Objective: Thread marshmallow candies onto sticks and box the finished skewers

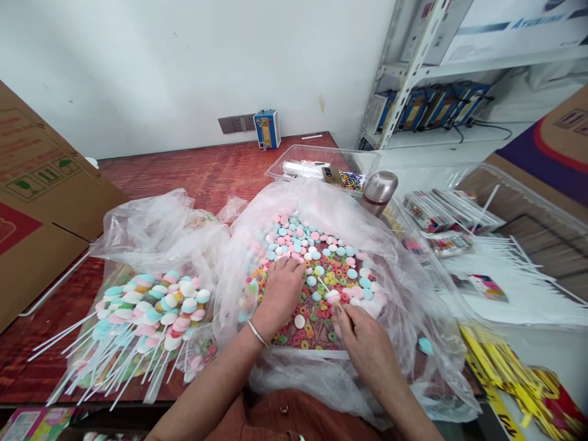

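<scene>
My right hand (367, 340) pinches a pink-and-white marshmallow (333, 297) with a thin white stick (323, 283) pointing up and away from it. My left hand (282, 291), with a bangle at the wrist, reaches over loose candy, its fingers slightly apart among the pieces and their tips partly hidden. Around both hands, a shallow tray (307, 353) lined with clear plastic bag (316, 199) holds pastel marshmallows (297, 231) and colourful ring-shaped candies (305, 334). Left of the tray lies a pile of finished-looking candy skewers (151, 306) on white sticks.
A steel flask (379, 191) stands behind the tray. At right, a clear bin (441, 269) contains white sticks (498, 269) and packets. Yellow wrappers (500, 361) lie at the lower right. A cardboard box (50, 190) borders the left; a blue device (267, 129) sits by the wall.
</scene>
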`<action>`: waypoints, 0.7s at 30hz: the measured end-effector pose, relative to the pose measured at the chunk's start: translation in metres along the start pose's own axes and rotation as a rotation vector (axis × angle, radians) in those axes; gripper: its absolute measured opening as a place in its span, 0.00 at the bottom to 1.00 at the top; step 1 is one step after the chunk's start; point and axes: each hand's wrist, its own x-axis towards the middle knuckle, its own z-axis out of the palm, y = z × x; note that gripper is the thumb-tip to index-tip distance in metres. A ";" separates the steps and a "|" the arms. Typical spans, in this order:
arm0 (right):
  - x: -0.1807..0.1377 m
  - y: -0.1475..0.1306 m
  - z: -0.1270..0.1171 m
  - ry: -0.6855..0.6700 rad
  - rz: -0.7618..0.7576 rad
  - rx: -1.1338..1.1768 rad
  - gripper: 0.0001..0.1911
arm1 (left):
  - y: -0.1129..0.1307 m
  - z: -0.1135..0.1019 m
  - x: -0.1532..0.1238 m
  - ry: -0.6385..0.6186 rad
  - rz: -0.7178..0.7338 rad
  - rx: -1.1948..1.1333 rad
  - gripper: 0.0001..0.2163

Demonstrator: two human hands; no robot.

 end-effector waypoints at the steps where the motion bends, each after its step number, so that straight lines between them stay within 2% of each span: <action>1: 0.000 0.001 -0.001 0.003 -0.002 -0.004 0.19 | -0.002 0.003 0.006 -0.013 0.007 0.021 0.08; 5: -0.002 0.003 -0.001 0.003 -0.013 -0.012 0.18 | -0.007 0.013 0.008 -0.004 0.034 0.042 0.01; 13: 0.006 -0.003 0.010 -0.011 -0.070 -0.099 0.17 | -0.003 0.013 -0.002 0.066 0.024 -0.091 0.06; 17: 0.004 -0.005 0.008 0.001 -0.066 -0.071 0.17 | 0.002 0.001 0.000 0.098 -0.174 -0.415 0.04; 21: -0.001 -0.013 0.002 0.019 -0.102 -0.001 0.19 | 0.007 -0.009 -0.003 0.089 -0.392 -0.993 0.10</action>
